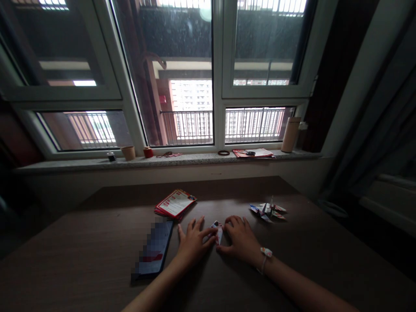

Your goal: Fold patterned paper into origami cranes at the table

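Observation:
A small folded piece of printed paper (pixel 219 236) lies on the table between my hands. My left hand (pixel 194 242) presses its thumb and forefinger on the paper's left side, with the other fingers spread toward the back. From the right, my right hand (pixel 243 240) curls around the same paper, fingertips at its upper edge and thumb near its lower end. A bracelet with a pale charm (pixel 266 252) is on my right wrist. My fingers cover part of the paper, so its full shape is hidden.
Left of my hands rests a dark-edged phone (pixel 157 249), partly pixelated. Behind it sits a stack of red-bordered printed sheets (pixel 177 203). Folded paper cranes (pixel 268 211) stand at the right. The windowsill (pixel 195 161) holds a paper cup (pixel 128 153), scissors (pixel 250 153) and a bottle (pixel 290 135).

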`<state>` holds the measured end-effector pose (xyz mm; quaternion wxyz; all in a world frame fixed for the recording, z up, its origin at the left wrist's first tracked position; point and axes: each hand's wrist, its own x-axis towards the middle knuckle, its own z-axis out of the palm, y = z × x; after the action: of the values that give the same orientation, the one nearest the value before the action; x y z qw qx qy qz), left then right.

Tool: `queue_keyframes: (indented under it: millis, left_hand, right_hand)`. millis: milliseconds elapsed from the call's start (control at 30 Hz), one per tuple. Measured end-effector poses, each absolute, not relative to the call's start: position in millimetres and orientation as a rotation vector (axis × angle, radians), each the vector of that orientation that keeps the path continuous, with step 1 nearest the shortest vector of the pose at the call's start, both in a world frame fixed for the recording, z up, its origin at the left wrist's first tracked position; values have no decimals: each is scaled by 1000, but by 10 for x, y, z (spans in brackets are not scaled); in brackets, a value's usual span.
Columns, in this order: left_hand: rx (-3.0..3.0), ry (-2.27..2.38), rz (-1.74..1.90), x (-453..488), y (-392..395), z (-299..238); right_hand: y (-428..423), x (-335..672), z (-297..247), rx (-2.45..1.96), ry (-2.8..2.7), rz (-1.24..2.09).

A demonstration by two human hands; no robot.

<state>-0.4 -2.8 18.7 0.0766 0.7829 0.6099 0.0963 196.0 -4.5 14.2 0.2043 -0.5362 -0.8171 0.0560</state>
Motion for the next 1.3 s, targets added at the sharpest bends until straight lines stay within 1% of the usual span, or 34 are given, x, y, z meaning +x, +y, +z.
queue_keyframes:
  millis: [300, 567, 833, 1033, 1300]
  left_hand:
    - [2332, 1823, 290, 4, -41, 213]
    - [2334, 1836, 277, 4, -25, 191]
    - [2338, 1830, 289, 2, -28, 182]
    - [2334, 1830, 315, -4, -33, 171]
    - [2335, 1816, 335, -3, -34, 169]
  right_hand:
    - [5, 2027, 151, -1424, -2256, 211]
    - [59, 1995, 115, -1447, -2213, 140]
    - [27, 1999, 132, -1461, -2252, 140]
    - [42, 2033, 118, -1421, -2278, 171]
    - [108, 2073, 71, -1409, -2144, 315]
